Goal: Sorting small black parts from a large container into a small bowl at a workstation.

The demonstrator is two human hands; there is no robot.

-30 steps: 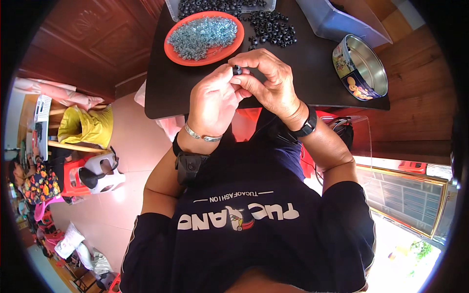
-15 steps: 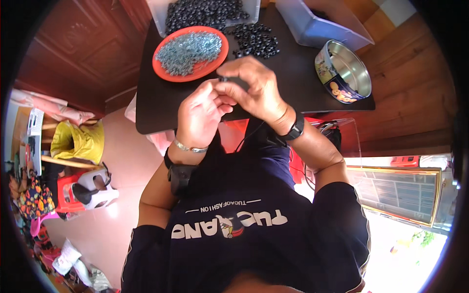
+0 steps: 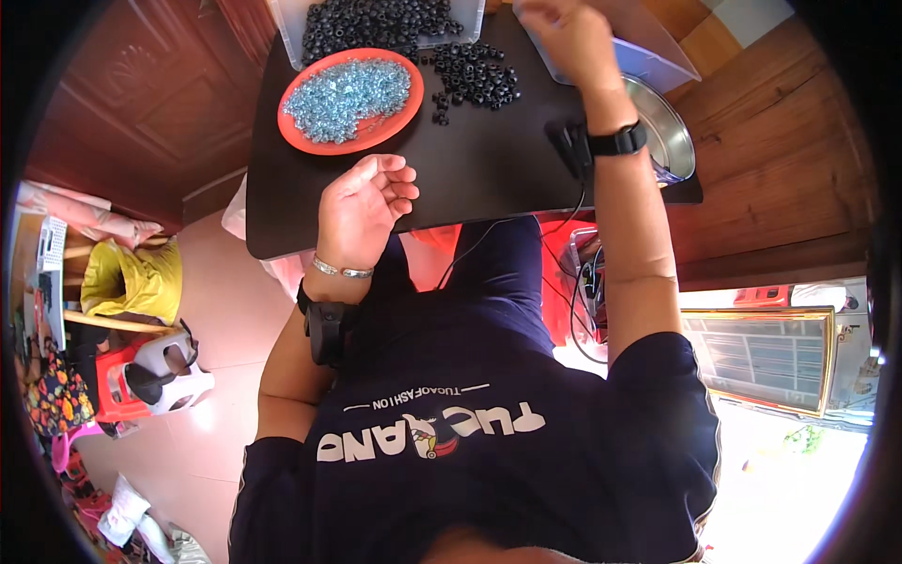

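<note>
My left hand (image 3: 368, 202) is palm up over the table's near edge, just below the orange plate. Its fingers are loosely curled and apart, and nothing shows in them. My right hand (image 3: 575, 45) is stretched over the clear plastic bin (image 3: 648, 64) at the far right. Motion smears its fingers, so whether they hold anything is unclear. Small silvery metal pieces (image 3: 348, 94) cover most of the orange plate (image 3: 299, 137). Beside it lies a loose heap of small black knob-like parts (image 3: 474, 77), with more in a clear box (image 3: 289, 38) behind.
A round metal tin (image 3: 669, 127) stands at the right of the dark table (image 3: 470, 174), partly behind my right forearm. A black cable (image 3: 575, 202) hangs over the table's near edge. A wooden panel (image 3: 780, 160) rises along the right side.
My hands were together with a small dark piece at the fingertips. My right hand has swung away to the far right, over the bin; my left stays near the plate.
</note>
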